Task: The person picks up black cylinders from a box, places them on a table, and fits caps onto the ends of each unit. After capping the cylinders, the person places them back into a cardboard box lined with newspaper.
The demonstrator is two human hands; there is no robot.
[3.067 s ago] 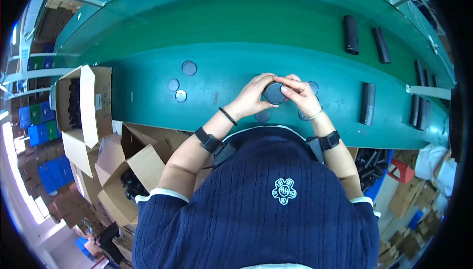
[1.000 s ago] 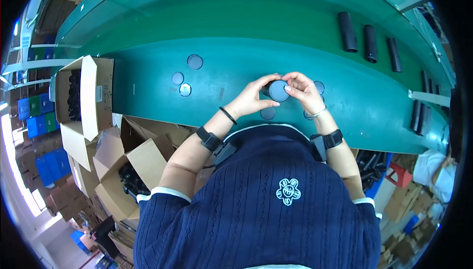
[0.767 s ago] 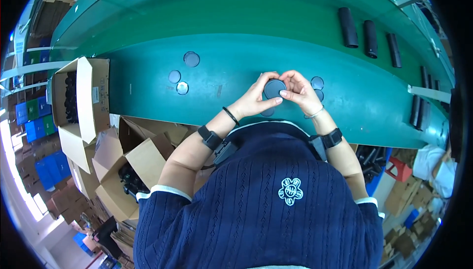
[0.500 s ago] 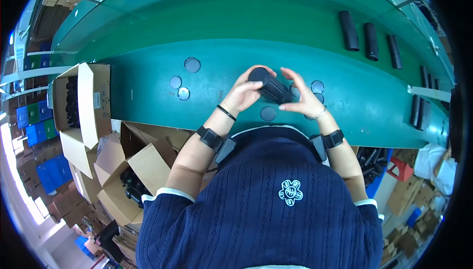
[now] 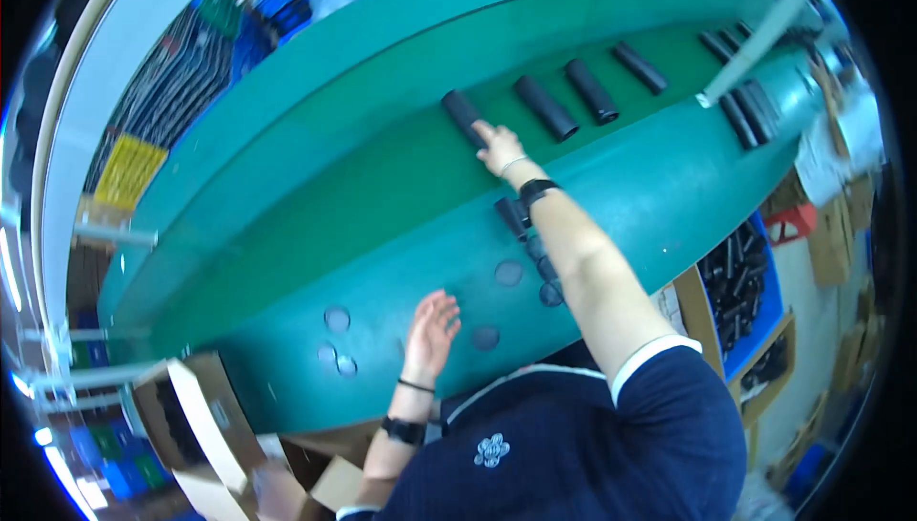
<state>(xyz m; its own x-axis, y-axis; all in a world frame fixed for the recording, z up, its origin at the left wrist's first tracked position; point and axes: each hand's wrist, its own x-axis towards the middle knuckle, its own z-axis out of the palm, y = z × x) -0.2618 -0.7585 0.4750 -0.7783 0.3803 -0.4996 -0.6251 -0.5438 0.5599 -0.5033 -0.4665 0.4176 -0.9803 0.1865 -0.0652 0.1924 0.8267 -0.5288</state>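
- Since half a second ago both hands have parted: they were together at the chest over a dark round part; now my right hand (image 5: 499, 147) is stretched far out and my left hand (image 5: 432, 325) lies alone near the body. View has swung too, the belt now runs diagonally.
- Landmark: green conveyor belt (image 5: 363, 187).
- Right arm: fully extended across the belt's near teal ledge (image 5: 669, 196), forearm bare, black wristband at the wrist. Fingers extended, tips touching the near end of a black tube (image 5: 463, 115) lying on the belt. Fingers look laid on it, not wrapped round; grip itself too small to judge with certainty.
- Left hand: flat on the ledge, palm down, fingers spread and loose, holding nothing. Black band on that wrist.
- Three more black tubes (image 5: 583, 96) lie on the belt, in a row just up-belt of the touched one, apart from each other.
- Small dark discs (image 5: 508, 273) sit on the ledge, near side of the belt, between the two hands; more discs (image 5: 336, 318) to the left of the left hand.
- A short dark piece (image 5: 509, 215) on the ledge is partly hidden under the right forearm; shape unclear.
- Cardboard box (image 5: 205, 425) below the ledge is cut off by the rim.
- Blue bin of black tubes (image 5: 740, 282) below the ledge, partly hidden.
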